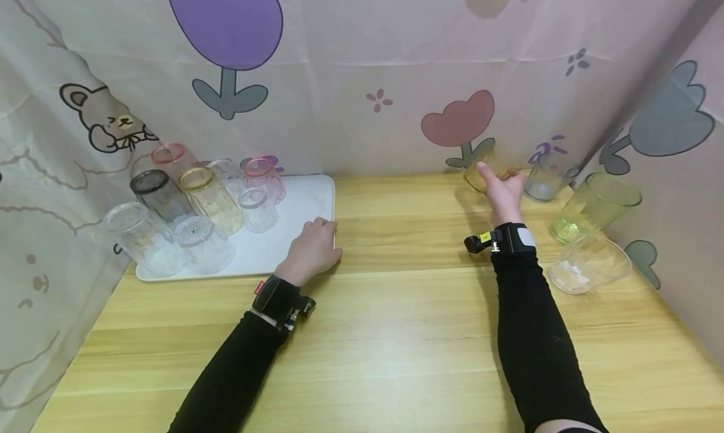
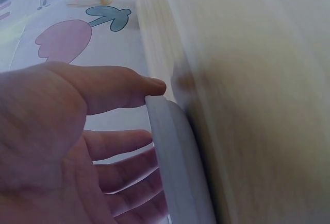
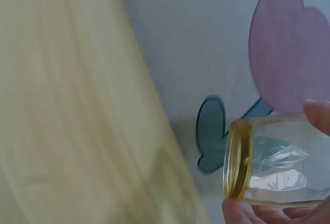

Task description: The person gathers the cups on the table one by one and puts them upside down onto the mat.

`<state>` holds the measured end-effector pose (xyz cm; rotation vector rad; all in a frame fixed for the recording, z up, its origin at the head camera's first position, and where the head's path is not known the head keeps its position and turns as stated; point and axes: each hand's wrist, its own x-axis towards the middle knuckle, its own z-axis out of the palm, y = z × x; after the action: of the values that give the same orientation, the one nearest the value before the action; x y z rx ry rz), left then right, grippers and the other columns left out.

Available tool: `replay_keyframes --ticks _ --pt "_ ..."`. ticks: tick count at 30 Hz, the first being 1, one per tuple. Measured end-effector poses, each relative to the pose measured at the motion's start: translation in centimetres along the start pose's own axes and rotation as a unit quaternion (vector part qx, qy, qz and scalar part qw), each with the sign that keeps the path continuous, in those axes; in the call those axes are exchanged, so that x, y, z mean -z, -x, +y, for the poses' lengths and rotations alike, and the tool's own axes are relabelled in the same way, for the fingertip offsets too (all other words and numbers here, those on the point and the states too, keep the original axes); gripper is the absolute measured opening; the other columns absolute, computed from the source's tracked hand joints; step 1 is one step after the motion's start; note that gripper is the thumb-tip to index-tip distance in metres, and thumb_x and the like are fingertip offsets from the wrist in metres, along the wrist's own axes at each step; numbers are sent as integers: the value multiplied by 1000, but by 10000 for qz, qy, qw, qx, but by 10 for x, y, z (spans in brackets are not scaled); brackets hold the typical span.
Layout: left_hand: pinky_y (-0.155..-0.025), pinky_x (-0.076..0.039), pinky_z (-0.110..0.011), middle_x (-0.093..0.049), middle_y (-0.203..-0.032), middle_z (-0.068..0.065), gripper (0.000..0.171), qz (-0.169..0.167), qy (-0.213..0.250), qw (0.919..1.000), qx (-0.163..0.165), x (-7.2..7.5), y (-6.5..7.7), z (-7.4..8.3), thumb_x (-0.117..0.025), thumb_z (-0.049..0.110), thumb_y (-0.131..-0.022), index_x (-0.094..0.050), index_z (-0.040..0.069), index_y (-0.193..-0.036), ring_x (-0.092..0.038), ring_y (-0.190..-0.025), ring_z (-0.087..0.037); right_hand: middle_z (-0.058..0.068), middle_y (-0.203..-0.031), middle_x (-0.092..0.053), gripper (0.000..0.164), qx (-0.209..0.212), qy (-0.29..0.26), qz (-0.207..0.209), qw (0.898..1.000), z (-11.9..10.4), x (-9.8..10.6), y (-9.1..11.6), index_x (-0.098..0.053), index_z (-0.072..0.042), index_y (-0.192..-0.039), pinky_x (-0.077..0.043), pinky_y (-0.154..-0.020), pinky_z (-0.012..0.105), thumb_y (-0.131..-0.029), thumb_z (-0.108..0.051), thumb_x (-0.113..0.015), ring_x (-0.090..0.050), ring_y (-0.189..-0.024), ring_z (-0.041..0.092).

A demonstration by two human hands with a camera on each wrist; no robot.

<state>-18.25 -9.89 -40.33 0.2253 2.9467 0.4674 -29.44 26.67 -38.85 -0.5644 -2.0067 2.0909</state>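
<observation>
White rectangular plastic-looking tray (image 1: 305,200) on the left, left hand (image 1: 310,252) pinching its right edge. Well right of that, a yellow-tinted cylindrical glass tumbler (image 3: 281,162) is gripped in the right hand (image 1: 505,194); can't quite tell if it's touching the yellowish wood-grain tabletop (image 1: 396,339).

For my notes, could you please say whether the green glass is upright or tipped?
Upright: the green glass stands base-down on the table, rim uppermost.

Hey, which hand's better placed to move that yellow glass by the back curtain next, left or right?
Right, I'd say: the right hand grips the yellow glass, while the left hand holds the edge of the white tray, well away from that glass.
</observation>
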Motion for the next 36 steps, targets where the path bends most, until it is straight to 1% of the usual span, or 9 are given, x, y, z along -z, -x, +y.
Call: replay_keyframes --ticks 3,6,10,15,20,24,27,30,36 --pt "-98 -52 -51 -50 -142 -17 59 -32 40 10000 11 0 1 0 -64 24 -88 -49 3 -141 -48 -128 -35 10 -165 -4 101 -2 -282 -186 9994 -7 -6 5 -9 -16 -155 -40 -115 33 -83 -47 -73 -29 -146 24" --pt "-96 -53 -50 -51 -140 -16 57 -28 82 10000 14 1 1 0 -64 24 -88 -50 4 -140 -49 -127 -35 14 -161 -12 97 114 -655 -388 9970 -15 -12 12 -13 -14 -153 -46 -111 35 -84 -47 -72 -41 -137 30" --pt "-95 -54 -49 -53 -138 -15 55 0 137 9999 4 1 0 -1 -64 23 -87 -53 5 -138 -50 -125 -34 16 -153 -27 82 348 -1008 -664 9921 -26 -20 23 -23 -13 -144 -50 -106 35 -86 -47 -70 -54 -118 27" --pt "-97 -52 -49 -52 -140 -14 58 63 292 9996 -20 1 1 -1 -63 20 -86 -50 5 -140 -50 -127 -34 11 -140 -39 66 622 -1358 -1200 9815 -39 -31 39 -32 -15 -134 -54 -100 35 -89 -47 -68 -57 -108 25" --pt "-99 -51 -48 -52 -141 -14 59 478 558 9972 -104 4 1 1 -61 21 -87 -48 6 -142 -49 -128 -34 7 -132 -44 67 700 -1537 -1611 9724 -50 -40 54 -31 -17 -141 -57 -90 29 -92 -48 -63 -58 -107 23" --pt "-101 -50 -48 -49 -144 -14 60 914 904 9916 -162 7 2 3 -60 27 -88 -45 7 -143 -47 -130 -34 8 -132 -48 72 647 -1661 -1970 9641 -54 -49 66 -29 -17 -149 -58 -86 25 -93 -47 -61 -62 -103 20" --pt "-104 -48 -48 -46 -146 -13 63 1316 1237 9833 -240 8 2 4 -61 30 -89 -41 9 -145 -45 -133 -33 10 -130 -50 71 646 -1643 -2256 9581 -53 -60 76 -31 -13 -148 -58 -85 25 -93 -47 -62 -65 -99 19" --pt "-109 -44 -47 -42 -150 -12 66 1811 1530 9700 -544 9 2 5 -61 35 -91 -37 9 -147 -42 -137 -31 12 -131 -52 69 652 -1584 -2571 9511 -49 -73 88 -34 -12 -147 -59 -86 27 -93 -46 -62 -67 -100 20" --pt "-116 -37 -44 -37 -154 -14 79 2800 1875 9273 -1631 10 1 10 -63 44 -92 -28 6 -151 -40 -140 -27 15 -138 -51 70 522 -1464 -3230 9336 -39 -96 110 -33 -13 -150 -59 -91 32 -95 -47 -59 -67 -106 21"
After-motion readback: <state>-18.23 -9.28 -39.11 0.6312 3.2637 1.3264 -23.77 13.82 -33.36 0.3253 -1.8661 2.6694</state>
